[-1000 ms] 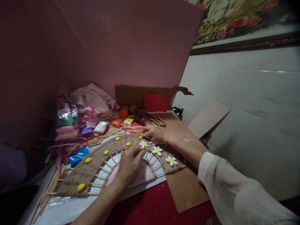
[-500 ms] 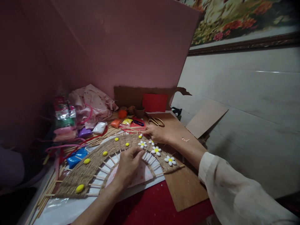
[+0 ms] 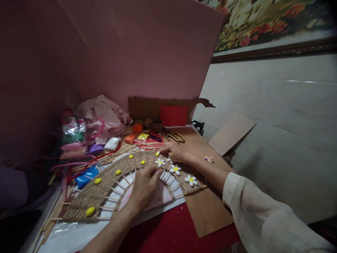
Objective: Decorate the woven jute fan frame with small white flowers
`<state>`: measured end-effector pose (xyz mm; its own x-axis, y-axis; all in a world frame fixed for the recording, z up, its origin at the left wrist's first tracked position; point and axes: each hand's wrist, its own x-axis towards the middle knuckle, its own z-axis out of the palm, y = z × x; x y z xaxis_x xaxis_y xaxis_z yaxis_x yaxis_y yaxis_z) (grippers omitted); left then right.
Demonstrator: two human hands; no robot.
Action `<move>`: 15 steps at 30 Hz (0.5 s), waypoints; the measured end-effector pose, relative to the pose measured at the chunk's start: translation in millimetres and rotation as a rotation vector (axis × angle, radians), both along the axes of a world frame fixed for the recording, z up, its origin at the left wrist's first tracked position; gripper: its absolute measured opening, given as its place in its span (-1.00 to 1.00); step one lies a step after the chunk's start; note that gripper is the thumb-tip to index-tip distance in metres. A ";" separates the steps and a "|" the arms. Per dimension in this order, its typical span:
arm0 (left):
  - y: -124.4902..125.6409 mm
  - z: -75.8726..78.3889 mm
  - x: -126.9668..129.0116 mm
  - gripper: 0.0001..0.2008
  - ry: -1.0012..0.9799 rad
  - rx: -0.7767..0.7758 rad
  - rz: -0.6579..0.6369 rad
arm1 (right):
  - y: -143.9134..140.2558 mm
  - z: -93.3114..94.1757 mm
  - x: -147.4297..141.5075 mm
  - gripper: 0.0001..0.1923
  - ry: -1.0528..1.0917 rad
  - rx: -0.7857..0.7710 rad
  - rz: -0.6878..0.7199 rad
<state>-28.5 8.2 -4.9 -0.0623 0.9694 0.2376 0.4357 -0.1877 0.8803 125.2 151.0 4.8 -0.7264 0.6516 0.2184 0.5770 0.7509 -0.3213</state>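
Observation:
A half-ring of woven jute on thin wooden sticks [image 3: 105, 182] lies flat on the table. Yellow clay ovals [image 3: 90, 211] dot its left side, and three white clay flowers with yellow centres [image 3: 175, 169] sit on its right side. My left hand [image 3: 143, 186] rests palm down on the inner edge of the weave, fingertips touching it near the leftmost flower. At the top of the arc my right hand [image 3: 175, 151] has its fingertips pinched at a small yellow and white piece [image 3: 157, 153]. What the fingers grip is too small to tell.
Gold scissors [image 3: 176, 137] lie on a brown board [image 3: 207, 207] behind my right hand. Packets of coloured clay [image 3: 86, 175], a pink cloth [image 3: 105, 116], loose sticks [image 3: 50, 225] and a small pot [image 3: 157, 125] crowd the back left. A pink board and a tiled wall close off the back.
My right hand has slid slightly left along the top of the arc toward the small yellow piece. My left hand has stayed in place.

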 end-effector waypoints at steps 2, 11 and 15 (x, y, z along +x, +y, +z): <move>0.2 -0.4 -0.2 -0.85 -0.004 0.003 -0.002 | -1.3 0.7 0.1 -0.49 0.006 0.001 0.012; -0.8 -0.9 0.7 -0.85 -0.033 0.000 -0.007 | -3.8 2.0 3.2 -0.54 0.015 0.058 0.034; 0.3 -1.9 0.0 -0.83 -0.109 -0.028 -0.006 | -4.7 -0.6 4.1 -0.54 0.015 0.091 0.054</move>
